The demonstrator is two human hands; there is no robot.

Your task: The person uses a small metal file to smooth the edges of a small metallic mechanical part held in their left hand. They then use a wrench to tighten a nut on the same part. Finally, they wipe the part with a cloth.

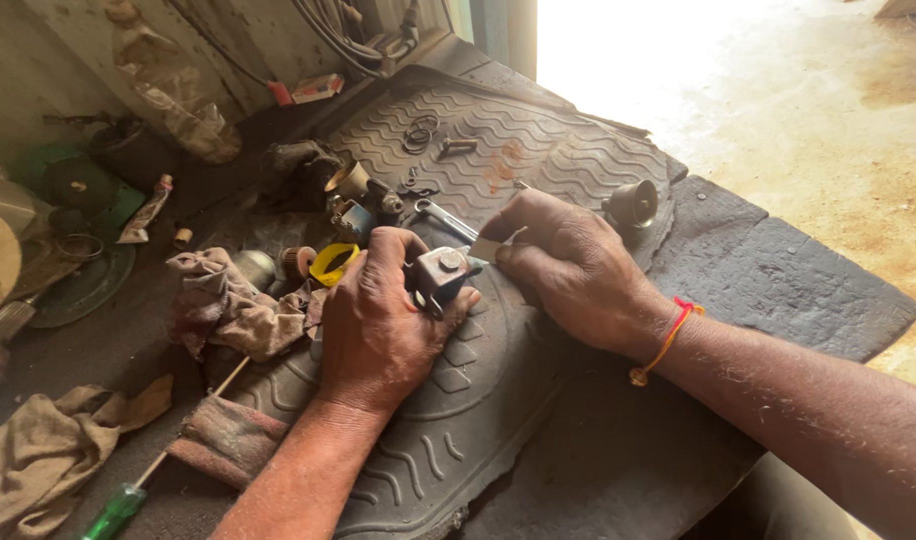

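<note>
The left hand (pixel 373 320) grips a small metal bracket-like part (pixel 440 275) against the ribbed rubber mat (pixel 538 150); the right hand (pixel 568 265) pinches a thin pale strip (pixel 488 249) against it. The part looks rigid, fairly heavy for its size and probably greasy, best clamped by its flat sides. A spanner (pixel 440 217) lies just behind, rags (pixel 228 305) to the left.

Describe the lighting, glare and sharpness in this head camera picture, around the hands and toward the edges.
Head view: daylight from the upper right burns the floor out to white glare; the left hand, holding a small metal part, and the right hand are evenly lit and sharp; the left side by the rag is dimmer, and the screwdriver at the bottom edge looks slightly soft.
</note>
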